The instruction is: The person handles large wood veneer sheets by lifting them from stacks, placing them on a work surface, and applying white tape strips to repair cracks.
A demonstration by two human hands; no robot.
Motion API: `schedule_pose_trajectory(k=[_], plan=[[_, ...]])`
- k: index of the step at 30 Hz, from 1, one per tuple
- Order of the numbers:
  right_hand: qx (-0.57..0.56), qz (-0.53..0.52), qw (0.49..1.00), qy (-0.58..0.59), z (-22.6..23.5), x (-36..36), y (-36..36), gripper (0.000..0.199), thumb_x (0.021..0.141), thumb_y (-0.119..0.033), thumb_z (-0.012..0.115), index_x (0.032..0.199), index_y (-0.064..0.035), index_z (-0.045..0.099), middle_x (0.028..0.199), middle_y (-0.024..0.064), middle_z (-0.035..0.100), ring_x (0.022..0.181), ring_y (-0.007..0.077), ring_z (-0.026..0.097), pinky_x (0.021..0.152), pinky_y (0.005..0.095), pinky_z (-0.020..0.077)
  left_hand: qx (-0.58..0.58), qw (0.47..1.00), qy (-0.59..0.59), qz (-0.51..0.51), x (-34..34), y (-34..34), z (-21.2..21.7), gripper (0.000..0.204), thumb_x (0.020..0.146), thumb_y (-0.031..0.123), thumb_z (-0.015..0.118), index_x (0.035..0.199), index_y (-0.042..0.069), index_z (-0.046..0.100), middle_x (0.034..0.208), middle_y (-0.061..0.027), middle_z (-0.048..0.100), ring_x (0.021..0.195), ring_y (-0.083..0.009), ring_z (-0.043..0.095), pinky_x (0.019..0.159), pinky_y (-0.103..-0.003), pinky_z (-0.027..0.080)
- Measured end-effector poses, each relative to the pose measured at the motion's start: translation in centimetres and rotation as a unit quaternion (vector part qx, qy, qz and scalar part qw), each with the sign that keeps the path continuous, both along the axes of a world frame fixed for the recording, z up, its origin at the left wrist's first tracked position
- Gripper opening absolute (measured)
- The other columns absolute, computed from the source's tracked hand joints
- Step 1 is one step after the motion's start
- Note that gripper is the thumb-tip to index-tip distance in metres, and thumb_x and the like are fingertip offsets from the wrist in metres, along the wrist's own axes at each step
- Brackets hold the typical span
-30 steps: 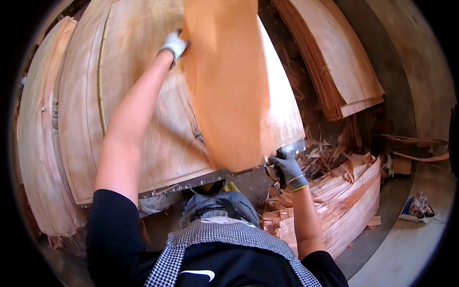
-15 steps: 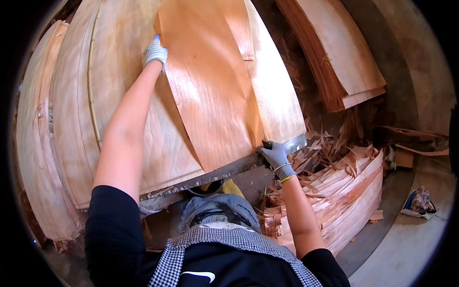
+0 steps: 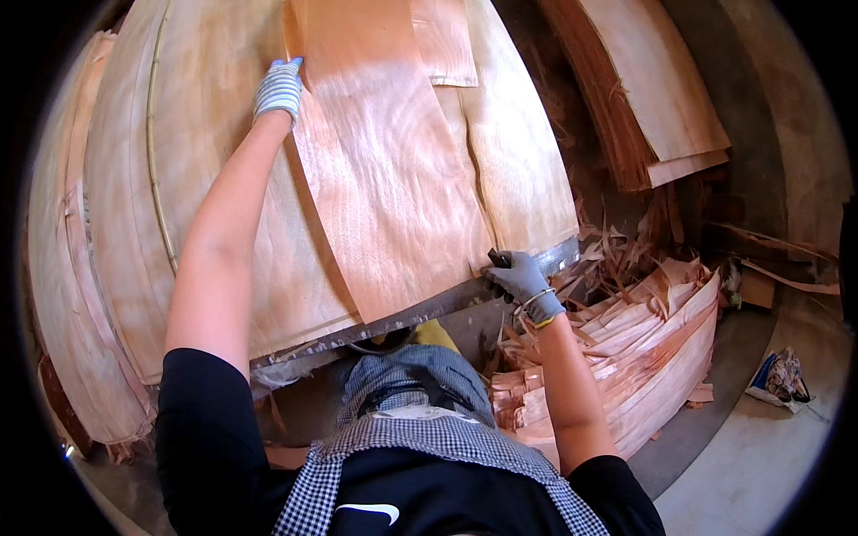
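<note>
A long reddish-brown sheet of wood veneer (image 3: 384, 170) lies lengthwise over a broad stack of paler veneer (image 3: 228, 214). My left hand (image 3: 279, 91), in a striped glove, is closed on the sheet's left edge, well up from its near end. At the near right corner, my right hand (image 3: 523, 284), in a grey glove, is closed around a small black tool (image 3: 500, 258) whose kind I cannot make out. Its tip is beside the sheet's right edge. A shorter veneer piece (image 3: 447, 54) lies at the upper right, its near end squared off.
A metal edge (image 3: 420, 308) runs along the stack's near side. Torn veneer strips (image 3: 643, 330) are heaped at the lower right. Another veneer stack (image 3: 657, 89) stands at the far right. A thin stick (image 3: 154, 152) lies along the left of the pale stack. A small bag (image 3: 782, 380) rests on the floor.
The sheet has shifted slightly left, and its raised right edge now lies flatter, baring more pale veneer there. My left hand has moved a little left, my right hand slightly right.
</note>
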State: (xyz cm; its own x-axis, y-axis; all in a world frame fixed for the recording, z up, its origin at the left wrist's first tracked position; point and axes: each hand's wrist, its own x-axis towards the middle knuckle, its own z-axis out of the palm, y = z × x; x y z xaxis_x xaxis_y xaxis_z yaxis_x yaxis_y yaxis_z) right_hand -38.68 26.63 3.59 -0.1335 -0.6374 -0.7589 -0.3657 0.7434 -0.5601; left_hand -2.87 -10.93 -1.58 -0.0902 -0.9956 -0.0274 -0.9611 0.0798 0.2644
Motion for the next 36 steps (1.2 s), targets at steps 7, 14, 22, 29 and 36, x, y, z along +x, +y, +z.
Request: schedule_pose_trajectory(k=[7, 14, 22, 29, 36], plan=[[-0.078, -0.021, 0.996, 0.044, -4.4, -0.8, 2.3, 0.033, 0.072, -0.023, 0.07, 0.088, 0.0048, 0.063, 0.062, 0.0102, 0.06, 0.055, 0.0155, 0.058, 0.051, 0.0307, 0.046, -0.15, 0.982, 0.004, -0.113, -6.6, 12.1, 1.5, 0.053, 0.081, 0.039, 0.057, 0.128, 0.015, 0.049, 0.142, -0.0083, 0.035, 0.129, -0.0326, 0.032, 0.107, -0.048, 0.019], [-0.078, 0.002, 0.993, 0.085, -3.3, 0.4, 2.0, 0.033, 0.072, -0.024, 0.069, 0.086, 0.0046, 0.064, 0.064, 0.0133, 0.063, 0.057, 0.0195, 0.062, 0.054, 0.0326, 0.0479, -0.032, 0.938, -0.023, -0.345, -7.2, 21.9, 1.8, 0.058, 0.085, 0.04, 0.052, 0.136, 0.016, 0.039, 0.146, -0.0075, 0.031, 0.134, -0.0302, 0.026, 0.11, -0.047, 0.014], [-0.093, -0.026, 0.984, 0.149, -3.7, -1.5, 3.5, 0.036, 0.071, -0.024, 0.069, 0.093, 0.0033, 0.064, 0.071, 0.0169, 0.064, 0.06, 0.0234, 0.064, 0.058, 0.0339, 0.0495, -0.048, 0.929, -0.033, -0.366, -7.4, 21.8, 1.5, 0.06, 0.085, 0.04, 0.052, 0.138, 0.016, 0.037, 0.146, -0.0077, 0.03, 0.134, -0.0309, 0.025, 0.109, -0.048, 0.014], [-0.28, -0.074, 0.94, 0.179, 1.3, 2.6, 3.7, 0.047, 0.075, -0.007, 0.062, 0.119, 0.0012, 0.05, 0.101, 0.0195, 0.062, 0.094, 0.0272, 0.062, 0.08, 0.0356, 0.0486, -0.064, 0.929, -0.037, -0.362, -6.9, 22.1, 1.4, 0.058, 0.085, 0.04, 0.051, 0.136, 0.016, 0.039, 0.145, -0.0083, 0.031, 0.134, -0.031, 0.027, 0.108, -0.049, 0.017], [-0.153, -0.113, 0.977, -0.101, 1.2, 16.5, -0.9, 0.033, 0.082, -0.015, 0.06, 0.112, -0.0025, 0.054, 0.083, 0.0166, 0.064, 0.067, 0.0285, 0.063, 0.06, 0.0363, 0.0494, -0.063, 0.918, 0.033, -0.389, -5.3, 19.4, -0.6, 0.048, 0.087, 0.025, 0.049, 0.133, 0.013, 0.043, 0.141, -0.0101, 0.038, 0.129, -0.0297, 0.034, 0.107, -0.044, 0.024]])
